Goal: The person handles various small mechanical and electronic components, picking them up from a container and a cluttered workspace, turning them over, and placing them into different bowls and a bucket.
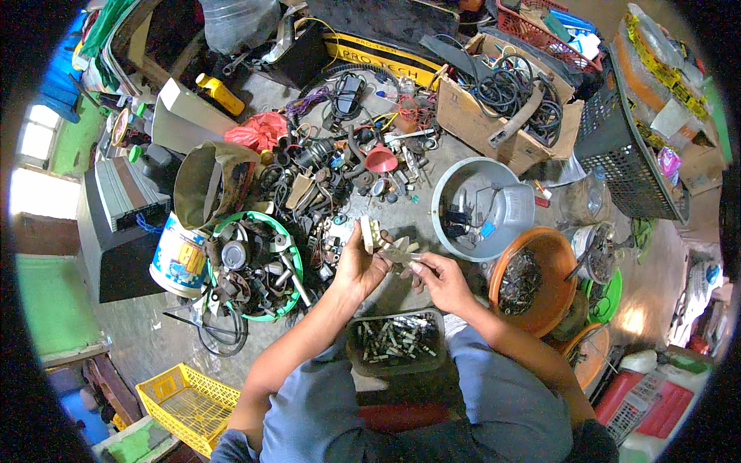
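My left hand (pixel 357 268) is closed on a small cream plastic piece (pixel 368 231), held upright at the middle of the view. My right hand (pixel 438 279) is closed on a thin, light metallic item (pixel 405 257) that reaches toward my left fingers; its exact kind is unclear. Just beyond both hands, small loose parts (pixel 336 239) lie on the grey floor. Below them, between my knees, a dark rectangular tub (pixel 356 343) holds several small cream and metal pieces (pixel 395 336).
A green basin of metal parts (pixel 251 262) is left; a grey tub (pixel 455 185) and orange basin (pixel 552 285) are right. A heap of cables and parts (pixel 324 154) and a cardboard box (pixel 471 116) stand beyond. A yellow crate (pixel 174 386) is at lower left.
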The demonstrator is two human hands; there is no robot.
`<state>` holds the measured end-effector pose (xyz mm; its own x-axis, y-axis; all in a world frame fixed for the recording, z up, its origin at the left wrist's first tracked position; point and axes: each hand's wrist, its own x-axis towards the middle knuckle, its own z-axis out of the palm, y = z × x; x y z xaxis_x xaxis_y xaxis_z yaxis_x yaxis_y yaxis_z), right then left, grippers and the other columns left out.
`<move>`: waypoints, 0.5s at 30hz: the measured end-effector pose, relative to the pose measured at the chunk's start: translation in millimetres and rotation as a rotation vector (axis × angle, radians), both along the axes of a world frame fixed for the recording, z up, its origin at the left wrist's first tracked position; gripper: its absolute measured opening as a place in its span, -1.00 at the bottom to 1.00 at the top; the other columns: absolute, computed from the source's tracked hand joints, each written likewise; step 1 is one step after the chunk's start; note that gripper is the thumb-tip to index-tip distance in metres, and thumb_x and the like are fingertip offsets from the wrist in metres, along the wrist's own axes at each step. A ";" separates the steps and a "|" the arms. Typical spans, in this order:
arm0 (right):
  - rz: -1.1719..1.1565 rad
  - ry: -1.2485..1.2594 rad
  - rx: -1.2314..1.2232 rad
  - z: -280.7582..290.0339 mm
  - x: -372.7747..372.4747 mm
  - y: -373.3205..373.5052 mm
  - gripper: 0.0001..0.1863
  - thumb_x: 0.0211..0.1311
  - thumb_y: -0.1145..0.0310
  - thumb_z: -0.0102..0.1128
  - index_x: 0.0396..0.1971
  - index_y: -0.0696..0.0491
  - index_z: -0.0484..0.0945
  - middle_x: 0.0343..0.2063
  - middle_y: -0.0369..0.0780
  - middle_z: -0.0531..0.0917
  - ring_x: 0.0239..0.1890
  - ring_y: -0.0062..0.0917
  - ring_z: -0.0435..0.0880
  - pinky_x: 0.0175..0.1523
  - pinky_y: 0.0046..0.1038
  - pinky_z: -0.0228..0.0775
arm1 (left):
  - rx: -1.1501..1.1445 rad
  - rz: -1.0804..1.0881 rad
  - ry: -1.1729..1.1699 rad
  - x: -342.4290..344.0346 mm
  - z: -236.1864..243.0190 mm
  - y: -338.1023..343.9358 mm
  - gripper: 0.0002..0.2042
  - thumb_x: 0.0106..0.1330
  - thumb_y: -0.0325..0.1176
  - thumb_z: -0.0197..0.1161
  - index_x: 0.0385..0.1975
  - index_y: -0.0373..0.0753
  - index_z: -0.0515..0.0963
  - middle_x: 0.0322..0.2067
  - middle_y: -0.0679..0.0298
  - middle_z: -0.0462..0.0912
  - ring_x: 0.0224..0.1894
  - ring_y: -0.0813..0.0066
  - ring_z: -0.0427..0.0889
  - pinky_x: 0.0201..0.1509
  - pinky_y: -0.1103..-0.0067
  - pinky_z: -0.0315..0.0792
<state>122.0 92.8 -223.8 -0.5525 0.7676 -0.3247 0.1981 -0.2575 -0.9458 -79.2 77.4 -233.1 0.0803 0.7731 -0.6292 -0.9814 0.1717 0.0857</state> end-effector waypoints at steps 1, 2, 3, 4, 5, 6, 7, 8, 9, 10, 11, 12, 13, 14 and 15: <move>-0.005 -0.005 0.005 -0.3 0.2 -0.1 -0.79 0.48 0.38 0.06 -0.16 0.22 0.59 -0.45 -0.30 0.65 -0.44 -0.71 0.58 -0.32 -0.57 0.46 | 0.018 0.006 -0.011 0.5 2.2 0.0 -0.66 0.52 0.00 0.01 -0.16 -0.15 0.54 -0.30 0.23 0.62 -0.25 0.35 0.60 -0.02 0.32 0.54; -0.017 0.014 0.006 -0.6 -0.3 -0.5 -0.78 0.48 0.37 0.06 -0.15 0.23 0.59 -0.46 -0.28 0.65 -0.45 -0.69 0.59 -0.33 -0.55 0.48 | 0.010 -0.002 -0.015 -0.3 1.0 -0.8 -0.66 0.51 0.00 0.01 -0.16 -0.15 0.54 -0.29 0.23 0.62 -0.22 0.35 0.60 0.01 0.31 0.53; -0.028 0.034 0.006 -0.8 -0.8 -1.1 -0.76 0.48 0.37 0.05 -0.13 0.24 0.58 -0.47 -0.25 0.65 -0.47 -0.66 0.59 -0.35 -0.53 0.49 | 0.002 -0.010 -0.018 -1.2 -0.2 -1.4 -0.66 0.51 0.00 0.01 -0.15 -0.14 0.54 -0.27 0.23 0.62 -0.19 0.34 0.60 0.03 0.29 0.53; -0.040 0.054 0.006 -0.7 -1.4 -1.3 -0.75 0.48 0.36 0.05 -0.11 0.24 0.58 -0.48 -0.23 0.64 -0.49 -0.64 0.60 -0.37 -0.51 0.51 | -0.006 -0.018 -0.022 -1.7 -1.4 -1.9 -0.66 0.51 0.01 0.01 -0.15 -0.14 0.54 -0.26 0.23 0.62 -0.17 0.34 0.60 0.06 0.28 0.53; -0.051 0.074 -0.025 0.3 -1.7 -1.2 -0.76 0.48 0.38 0.05 -0.10 0.24 0.57 -0.45 -0.23 0.65 -0.48 -0.64 0.60 -0.37 -0.51 0.51 | -0.017 -0.015 -0.012 -1.5 -1.9 -1.8 -0.65 0.50 0.02 0.02 -0.13 -0.15 0.52 -0.22 0.21 0.61 -0.13 0.31 0.59 0.09 0.25 0.51; -0.062 0.094 -0.056 2.3 -2.0 -1.2 -0.77 0.48 0.39 0.04 -0.09 0.25 0.57 -0.42 -0.23 0.66 -0.47 -0.63 0.60 -0.36 -0.52 0.51 | -0.028 -0.012 -0.002 -1.1 -2.5 -1.5 -0.64 0.49 0.04 0.03 -0.12 -0.15 0.51 -0.18 0.19 0.60 -0.09 0.29 0.57 0.12 0.22 0.50; -0.074 0.114 -0.086 4.7 -2.3 -1.2 -0.77 0.48 0.41 0.04 -0.08 0.25 0.56 -0.39 -0.22 0.66 -0.46 -0.63 0.60 -0.36 -0.53 0.50 | -0.039 -0.010 0.008 -0.6 -3.1 -1.3 -0.62 0.48 0.06 0.04 -0.10 -0.16 0.49 -0.13 0.18 0.60 -0.05 0.26 0.56 0.15 0.19 0.49; -0.079 0.132 -0.092 7.6 -2.2 -0.8 -0.79 0.46 0.43 0.05 -0.07 0.25 0.55 -0.36 -0.22 0.67 -0.44 -0.63 0.61 -0.35 -0.54 0.50 | -0.050 -0.004 0.012 0.8 0.7 -0.3 -0.63 0.48 0.04 0.04 -0.09 -0.16 0.49 -0.12 0.17 0.60 -0.03 0.25 0.56 0.18 0.19 0.48; -0.085 0.150 -0.097 10.7 -2.2 -0.4 -0.80 0.45 0.46 0.06 -0.07 0.25 0.55 -0.33 -0.21 0.67 -0.42 -0.63 0.61 -0.34 -0.54 0.50 | -0.061 0.001 0.016 2.2 5.0 0.0 -0.64 0.49 0.03 0.05 -0.07 -0.16 0.49 -0.10 0.17 0.60 0.00 0.24 0.55 0.20 0.19 0.47; -0.091 0.167 -0.102 12.0 -2.2 -0.1 -0.81 0.44 0.48 0.07 -0.06 0.25 0.54 -0.30 -0.21 0.68 -0.40 -0.62 0.62 -0.33 -0.55 0.50 | -0.072 0.006 0.021 3.5 8.4 0.9 -0.64 0.49 0.02 0.06 -0.06 -0.16 0.49 -0.08 0.17 0.60 0.02 0.22 0.55 0.22 0.20 0.46; -0.114 0.156 -0.099 12.0 -2.6 0.2 -0.81 0.42 0.49 0.09 -0.05 0.24 0.54 -0.27 -0.20 0.68 -0.39 -0.62 0.62 -0.32 -0.55 0.50 | -0.061 -0.002 0.024 2.3 4.8 0.3 -0.65 0.49 0.00 0.06 -0.04 -0.16 0.48 -0.06 0.17 0.60 0.03 0.22 0.55 0.24 0.21 0.45; -0.138 0.144 -0.097 11.0 -2.7 -0.1 -0.80 0.41 0.51 0.11 -0.04 0.23 0.54 -0.24 -0.20 0.68 -0.38 -0.62 0.62 -0.31 -0.55 0.50 | -0.050 -0.010 0.028 -0.3 -0.4 -1.9 -0.67 0.49 -0.02 0.06 -0.03 -0.15 0.48 -0.04 0.17 0.60 0.05 0.21 0.55 0.25 0.22 0.44; -0.162 0.133 -0.095 10.9 -2.8 0.2 -0.80 0.40 0.52 0.13 -0.03 0.23 0.53 -0.21 -0.19 0.68 -0.36 -0.62 0.62 -0.30 -0.55 0.51 | -0.039 -0.018 0.032 -2.6 -4.6 -4.2 -0.68 0.50 -0.03 0.06 -0.01 -0.14 0.48 -0.03 0.17 0.60 0.06 0.21 0.55 0.27 0.23 0.43; -0.199 0.108 -0.074 11.9 -2.3 1.4 -0.81 0.37 0.53 0.16 -0.06 0.22 0.55 -0.21 -0.19 0.68 -0.34 -0.61 0.62 -0.28 -0.55 0.51 | -0.033 -0.039 0.048 -3.2 -4.8 -4.2 -0.70 0.50 -0.06 0.07 0.01 -0.13 0.47 -0.02 0.18 0.60 0.08 0.21 0.55 0.28 0.24 0.43; -0.236 0.083 -0.054 13.5 -1.6 2.6 -0.82 0.35 0.53 0.19 -0.09 0.21 0.57 -0.22 -0.19 0.67 -0.32 -0.60 0.63 -0.27 -0.56 0.51 | -0.026 -0.060 0.065 -3.6 -5.0 -3.9 -0.71 0.50 -0.10 0.07 0.04 -0.12 0.47 -0.01 0.19 0.60 0.10 0.22 0.55 0.29 0.25 0.42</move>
<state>120.3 95.4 -210.3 -0.3869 0.8612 -0.3295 0.0486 -0.3378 -0.9400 -82.8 73.5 -238.1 0.0842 0.7512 -0.6547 -0.9617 0.2332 0.1438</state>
